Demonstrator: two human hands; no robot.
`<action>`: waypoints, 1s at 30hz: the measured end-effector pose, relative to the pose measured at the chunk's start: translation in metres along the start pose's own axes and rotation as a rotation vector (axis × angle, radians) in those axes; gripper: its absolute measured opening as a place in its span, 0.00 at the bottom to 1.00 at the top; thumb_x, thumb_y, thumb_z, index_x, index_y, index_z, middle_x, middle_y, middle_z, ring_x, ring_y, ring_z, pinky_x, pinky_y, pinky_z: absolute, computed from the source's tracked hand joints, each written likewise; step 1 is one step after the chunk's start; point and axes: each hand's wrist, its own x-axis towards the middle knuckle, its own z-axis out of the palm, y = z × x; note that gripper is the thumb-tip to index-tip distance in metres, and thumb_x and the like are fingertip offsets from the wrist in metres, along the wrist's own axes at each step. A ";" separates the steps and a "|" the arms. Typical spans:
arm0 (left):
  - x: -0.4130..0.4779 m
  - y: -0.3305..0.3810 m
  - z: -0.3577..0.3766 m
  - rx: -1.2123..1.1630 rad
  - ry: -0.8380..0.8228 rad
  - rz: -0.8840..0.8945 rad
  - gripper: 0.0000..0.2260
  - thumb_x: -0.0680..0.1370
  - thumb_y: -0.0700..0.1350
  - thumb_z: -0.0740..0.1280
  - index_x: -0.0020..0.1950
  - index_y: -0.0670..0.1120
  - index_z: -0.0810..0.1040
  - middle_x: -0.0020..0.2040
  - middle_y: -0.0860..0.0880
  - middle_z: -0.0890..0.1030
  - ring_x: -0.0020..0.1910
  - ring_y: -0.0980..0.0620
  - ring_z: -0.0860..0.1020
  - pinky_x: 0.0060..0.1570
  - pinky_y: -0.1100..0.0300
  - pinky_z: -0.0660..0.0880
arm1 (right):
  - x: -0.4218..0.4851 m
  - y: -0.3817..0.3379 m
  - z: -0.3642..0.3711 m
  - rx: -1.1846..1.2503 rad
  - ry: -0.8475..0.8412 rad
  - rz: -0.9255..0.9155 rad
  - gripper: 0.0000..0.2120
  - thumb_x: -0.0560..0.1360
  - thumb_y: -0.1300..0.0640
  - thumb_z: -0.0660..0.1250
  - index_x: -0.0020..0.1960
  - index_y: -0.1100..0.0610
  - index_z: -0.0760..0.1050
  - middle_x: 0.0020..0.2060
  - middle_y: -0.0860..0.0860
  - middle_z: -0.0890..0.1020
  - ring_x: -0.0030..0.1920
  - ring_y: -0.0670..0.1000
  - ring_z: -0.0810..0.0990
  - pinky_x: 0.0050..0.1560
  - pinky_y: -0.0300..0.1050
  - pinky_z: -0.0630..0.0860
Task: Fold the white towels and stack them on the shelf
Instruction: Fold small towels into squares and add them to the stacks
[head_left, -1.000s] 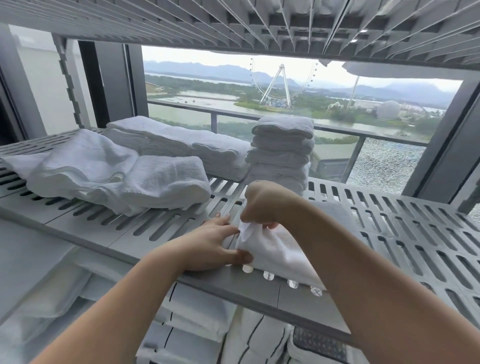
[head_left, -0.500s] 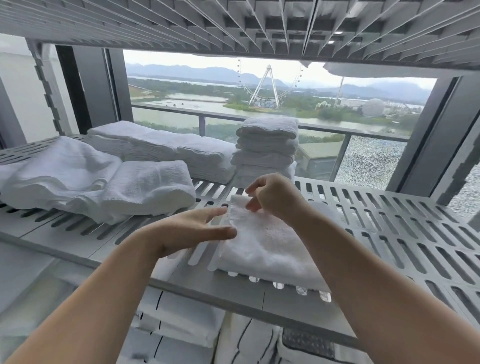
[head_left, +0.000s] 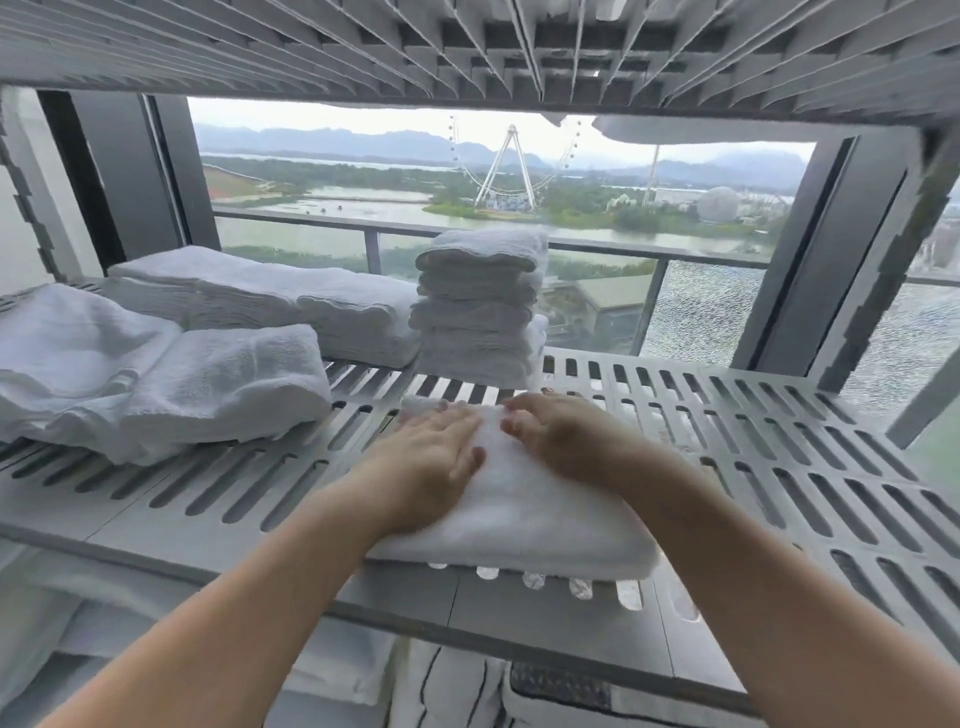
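Observation:
A folded white towel (head_left: 524, 525) lies flat near the front edge of the grey slatted shelf (head_left: 779, 467). My left hand (head_left: 431, 457) rests palm down on its left half, fingers spread. My right hand (head_left: 561, 436) presses on its far right part, fingers slightly curled. Neither hand grips the cloth. Right behind the towel, a neat stack of folded white towels (head_left: 480, 306) stands at the back of the shelf.
Loosely folded towels (head_left: 171, 384) lie at the left, with a low row of folded towels (head_left: 291, 301) behind them. Another slatted shelf (head_left: 467, 47) hangs close overhead. A window and railing are behind. More linens (head_left: 457, 686) sit on the level below.
My right hand let go of the towel's lifted corner and laid the fold down. Both hands now lie flat on the towel, which is spread flatter on the shelf.

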 end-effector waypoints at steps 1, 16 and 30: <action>-0.001 -0.005 0.003 0.030 -0.034 -0.043 0.27 0.84 0.59 0.47 0.82 0.52 0.50 0.82 0.53 0.47 0.80 0.55 0.43 0.79 0.51 0.43 | -0.001 0.004 0.006 -0.055 -0.019 -0.005 0.23 0.82 0.41 0.54 0.74 0.48 0.67 0.74 0.52 0.70 0.75 0.53 0.65 0.76 0.56 0.55; 0.046 0.007 0.004 -0.040 0.144 -0.089 0.15 0.83 0.48 0.55 0.65 0.51 0.77 0.63 0.48 0.79 0.63 0.48 0.74 0.65 0.53 0.68 | 0.004 0.018 0.027 -0.106 0.019 -0.012 0.29 0.79 0.46 0.46 0.78 0.52 0.61 0.79 0.51 0.60 0.80 0.53 0.51 0.77 0.59 0.40; 0.063 -0.008 0.002 0.052 0.045 0.032 0.15 0.82 0.52 0.53 0.60 0.49 0.75 0.64 0.46 0.77 0.63 0.45 0.73 0.63 0.48 0.69 | -0.044 -0.019 0.031 -0.285 0.526 0.053 0.13 0.79 0.51 0.61 0.48 0.55 0.83 0.46 0.50 0.83 0.50 0.53 0.80 0.43 0.43 0.72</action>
